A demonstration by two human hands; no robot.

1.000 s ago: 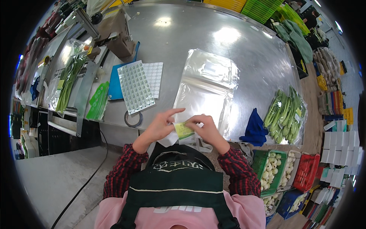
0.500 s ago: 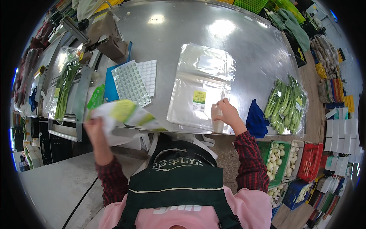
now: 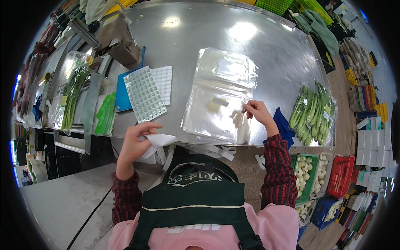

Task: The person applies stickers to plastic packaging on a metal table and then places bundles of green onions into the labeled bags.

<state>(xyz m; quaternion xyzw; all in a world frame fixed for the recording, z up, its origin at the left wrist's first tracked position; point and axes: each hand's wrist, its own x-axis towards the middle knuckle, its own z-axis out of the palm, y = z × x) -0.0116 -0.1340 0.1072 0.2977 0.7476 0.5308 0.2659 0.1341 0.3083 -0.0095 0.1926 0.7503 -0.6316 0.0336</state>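
Pinching a white paper strip (image 3: 161, 141) between thumb and fingers, the left hand (image 3: 135, 141) was at the near edge of the metal surface (image 3: 187, 37), at 8 o'clock from the stack of clear bags (image 3: 204, 85) (12 pointing away from the person). The right hand (image 3: 257, 111) was at the stack's 4 o'clock edge, fingers narrowed on the film of the uppermost bag (image 3: 231, 116). A small yellow label (image 3: 220, 101) showed within the stack's outline, foreshortened. At 9 o'clock from the stack, a silvery-green sticker sheet (image 3: 145, 93) overlapped a white sheet (image 3: 164, 85); green cards (image 3: 105, 114) lay farther out. A brown machine (image 3: 118, 41) stood at 10 o'clock. A blue cloth (image 3: 285, 125) lay just beside the right forearm, toward 4 o'clock; bagged green vegetables (image 3: 310, 112) were at 3 o'clock. Below the surface, between 4 and 5 o'clock, a green crate (image 3: 313, 177) held round white produce (image 3: 303, 168).
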